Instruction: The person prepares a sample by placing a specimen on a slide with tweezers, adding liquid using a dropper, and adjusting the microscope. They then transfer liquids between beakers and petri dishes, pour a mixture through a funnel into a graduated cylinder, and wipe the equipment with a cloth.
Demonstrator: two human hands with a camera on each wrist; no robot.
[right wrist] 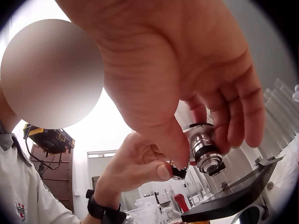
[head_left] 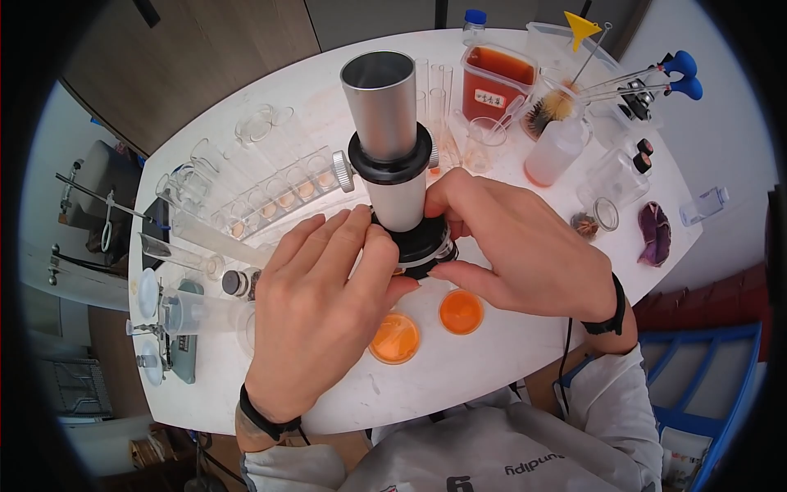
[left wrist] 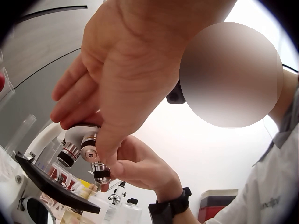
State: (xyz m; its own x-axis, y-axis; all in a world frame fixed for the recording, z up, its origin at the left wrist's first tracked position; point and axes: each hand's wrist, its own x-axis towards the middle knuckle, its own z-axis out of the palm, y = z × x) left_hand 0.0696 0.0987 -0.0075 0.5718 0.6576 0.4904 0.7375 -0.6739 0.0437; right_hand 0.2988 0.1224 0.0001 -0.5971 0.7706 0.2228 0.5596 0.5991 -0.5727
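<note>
A microscope stands in front of me, its silver upper tube (head_left: 379,107) open at the top. My left hand (head_left: 324,287) holds the left side of the revolving nosepiece (head_left: 414,242), its thumb down by the lenses. On the other side my right hand (head_left: 525,254) grips the nosepiece between thumb and fingers. Silver objective lenses (left wrist: 69,154) point down between the hands in the left wrist view. In the right wrist view an objective lens (right wrist: 205,154) shows beside the right thumb. Below lies the black stage (right wrist: 233,196). The fingertips partly hide the nosepiece.
Two dishes of orange material, a left dish (head_left: 395,339) and a right dish (head_left: 461,312), lie before the microscope. A test-tube rack (head_left: 283,193) and a balance (head_left: 149,328) are left. A red-brown tub (head_left: 496,82), wash bottle (head_left: 557,148) and purple piece (head_left: 653,234) are right.
</note>
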